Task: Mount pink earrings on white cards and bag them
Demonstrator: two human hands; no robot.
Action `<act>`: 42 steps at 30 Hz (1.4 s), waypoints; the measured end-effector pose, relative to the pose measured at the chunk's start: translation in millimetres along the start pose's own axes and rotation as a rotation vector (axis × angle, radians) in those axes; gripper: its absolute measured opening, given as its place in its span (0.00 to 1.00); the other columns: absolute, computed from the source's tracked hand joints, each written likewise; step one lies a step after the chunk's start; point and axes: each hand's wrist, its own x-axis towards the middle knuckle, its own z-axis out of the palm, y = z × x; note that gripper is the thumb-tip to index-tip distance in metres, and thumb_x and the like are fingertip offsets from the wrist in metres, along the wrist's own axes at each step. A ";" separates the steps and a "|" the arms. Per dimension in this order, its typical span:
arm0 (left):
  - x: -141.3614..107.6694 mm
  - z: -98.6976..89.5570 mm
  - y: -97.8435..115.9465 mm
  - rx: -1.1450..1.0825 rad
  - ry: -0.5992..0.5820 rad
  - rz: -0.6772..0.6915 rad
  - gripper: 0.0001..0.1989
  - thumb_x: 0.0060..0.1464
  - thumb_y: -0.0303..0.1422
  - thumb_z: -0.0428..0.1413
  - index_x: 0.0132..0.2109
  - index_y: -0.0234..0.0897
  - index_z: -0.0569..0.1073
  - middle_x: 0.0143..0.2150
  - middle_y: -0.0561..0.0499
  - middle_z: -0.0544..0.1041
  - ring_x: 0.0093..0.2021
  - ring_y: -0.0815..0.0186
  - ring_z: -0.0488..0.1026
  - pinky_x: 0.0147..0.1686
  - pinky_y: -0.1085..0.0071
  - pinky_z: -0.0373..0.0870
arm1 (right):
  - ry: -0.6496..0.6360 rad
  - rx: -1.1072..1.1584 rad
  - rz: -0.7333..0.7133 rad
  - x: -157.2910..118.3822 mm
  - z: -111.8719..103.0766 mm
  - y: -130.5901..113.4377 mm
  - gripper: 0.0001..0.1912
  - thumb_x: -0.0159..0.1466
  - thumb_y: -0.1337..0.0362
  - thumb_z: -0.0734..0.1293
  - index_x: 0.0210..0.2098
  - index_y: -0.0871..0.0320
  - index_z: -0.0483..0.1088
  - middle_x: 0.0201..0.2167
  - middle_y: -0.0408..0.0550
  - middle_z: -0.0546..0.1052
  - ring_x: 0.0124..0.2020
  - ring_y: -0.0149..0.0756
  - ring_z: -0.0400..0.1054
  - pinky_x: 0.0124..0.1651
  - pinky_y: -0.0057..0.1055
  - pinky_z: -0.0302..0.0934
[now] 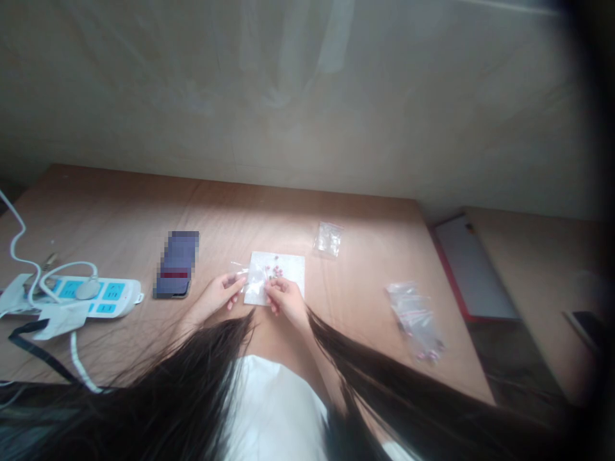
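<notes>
A small clear bag (254, 280) is pinched between both hands, right over a white square card (290, 272). Left hand (217, 296) is nearly closed, thumb and fingers on the bag's left side; right hand (284, 301) is curled in and gripping its right side, just below some tiny pink bits (273, 269). Can't tell if the bits are in the bag or on the card. The card lies flat on the desk (365, 282), hands partly over it.

Farther up sits a smaller clear packet (329, 239); to the right, a bigger clear bag (414, 320) with pink bits inside. Left of the hands is a pixelated phone (176, 264), then a power strip (108, 296) under white cable (62, 267) and a white tag (60, 320). Off the desk's right end — a red-edged white board (471, 269). Long dark hair (182, 390) hangs across the lower view, over a white top (269, 410).
</notes>
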 end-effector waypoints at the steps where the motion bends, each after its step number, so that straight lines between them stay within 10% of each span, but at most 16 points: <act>1: 0.3 0.1 -0.5 0.000 -0.005 0.004 0.16 0.48 0.44 0.48 0.32 0.32 0.65 0.16 0.59 0.61 0.12 0.77 0.56 0.14 0.78 0.53 | -0.001 0.000 -0.001 0.1 -0.1 0.0 0.10 0.51 0.59 0.63 0.24 0.60 0.60 0.13 0.37 0.65 0.09 0.22 0.54 0.10 0.20 0.47; 16: 8.1 5.8 -6.6 -0.084 0.080 0.094 0.15 0.45 0.42 0.53 0.27 0.35 0.59 0.15 0.60 0.62 0.14 0.76 0.60 0.18 0.78 0.58 | -0.014 0.015 -0.005 -0.2 -1.8 1.1 0.11 0.51 0.58 0.63 0.25 0.61 0.60 0.13 0.37 0.65 0.10 0.22 0.55 0.10 0.19 0.47; 23: 6.2 2.1 0.7 -0.144 0.081 0.086 0.14 0.43 0.37 0.55 0.35 0.34 0.62 0.34 0.52 0.69 0.21 0.77 0.63 0.23 0.77 0.63 | -0.016 0.002 -0.016 -1.4 -0.6 -0.8 0.11 0.52 0.58 0.62 0.24 0.61 0.61 0.13 0.38 0.65 0.09 0.22 0.54 0.10 0.20 0.47; 42: 12.8 18.8 2.8 -0.102 0.127 0.107 0.12 0.44 0.36 0.55 0.31 0.35 0.60 0.27 0.55 0.65 0.24 0.72 0.65 0.27 0.74 0.64 | -0.021 0.034 -0.028 -1.5 -1.6 0.8 0.12 0.51 0.57 0.63 0.25 0.60 0.60 0.14 0.37 0.65 0.10 0.22 0.55 0.10 0.19 0.48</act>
